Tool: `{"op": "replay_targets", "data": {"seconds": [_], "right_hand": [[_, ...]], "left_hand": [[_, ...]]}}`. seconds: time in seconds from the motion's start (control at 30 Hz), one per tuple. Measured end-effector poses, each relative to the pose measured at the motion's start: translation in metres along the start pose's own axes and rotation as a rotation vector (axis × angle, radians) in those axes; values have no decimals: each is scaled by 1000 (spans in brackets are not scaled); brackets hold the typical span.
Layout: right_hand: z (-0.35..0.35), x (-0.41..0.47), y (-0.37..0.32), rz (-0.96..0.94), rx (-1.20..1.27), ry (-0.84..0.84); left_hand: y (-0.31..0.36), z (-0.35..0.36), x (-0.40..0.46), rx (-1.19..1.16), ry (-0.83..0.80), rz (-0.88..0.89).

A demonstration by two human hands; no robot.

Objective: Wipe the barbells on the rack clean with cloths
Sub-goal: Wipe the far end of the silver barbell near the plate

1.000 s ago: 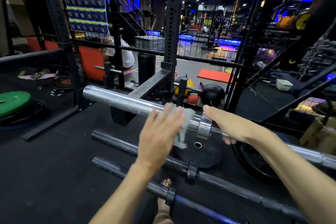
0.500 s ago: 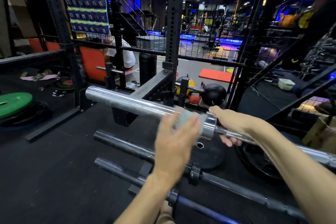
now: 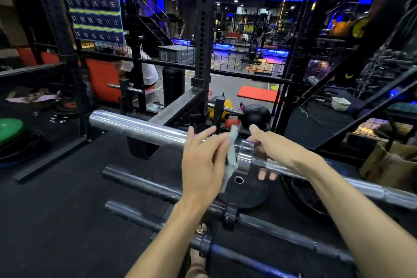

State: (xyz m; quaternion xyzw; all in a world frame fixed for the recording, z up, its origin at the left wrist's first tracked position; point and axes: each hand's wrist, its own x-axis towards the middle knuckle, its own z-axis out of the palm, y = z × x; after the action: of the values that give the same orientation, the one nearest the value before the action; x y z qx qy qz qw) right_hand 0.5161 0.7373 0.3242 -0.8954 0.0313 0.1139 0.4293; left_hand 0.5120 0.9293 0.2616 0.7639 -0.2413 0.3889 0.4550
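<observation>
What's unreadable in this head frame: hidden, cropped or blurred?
- Left hand palm and its hold on the cloth: hidden behind the hand's back.
- Top barbell right end: cut off by the right edge.
- Right hand fingers: mostly hidden behind the bar.
- Lower barbells' right ends: hidden by the right forearm.

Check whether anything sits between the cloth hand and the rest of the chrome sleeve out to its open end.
Nothing visible does: from the left hand and cloth, the chrome sleeve is bare to its end.
</observation>
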Motion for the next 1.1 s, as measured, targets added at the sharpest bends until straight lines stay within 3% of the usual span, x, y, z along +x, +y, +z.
{"op": "replay_targets", "data": {"seconds": [0.07,0.13,0.2,0.4,0.6,0.73,0.9,1.0,1.1], "right_hand": [[-1,-3,-1,-11,40,9],[-2,-7,-5,-28,62,11],[-3,-13,-7,-35,90,11],[-3,-15,1,-90,47,40],[-3,-16,-2,-62,-12,12],[0,-21,-4,-170,-116,-2],[0,-23,0,-228,-63,-67],[-1,-21,2,-184,5,-81],[-2,-18,1,-156,64,-43]], "left_hand": [[13,2,7,2,-8,100],[21,10,3,67,-121,324],[17,18,-7,138,-175,429],[31,32,22,116,-138,42],[-14,-23,30,249,-9,-127],[-9,-36,23,142,123,-104],[4,4,-31,272,-209,191],[0,2,-34,253,-174,169],[0,-5,-10,139,-108,14]]}}
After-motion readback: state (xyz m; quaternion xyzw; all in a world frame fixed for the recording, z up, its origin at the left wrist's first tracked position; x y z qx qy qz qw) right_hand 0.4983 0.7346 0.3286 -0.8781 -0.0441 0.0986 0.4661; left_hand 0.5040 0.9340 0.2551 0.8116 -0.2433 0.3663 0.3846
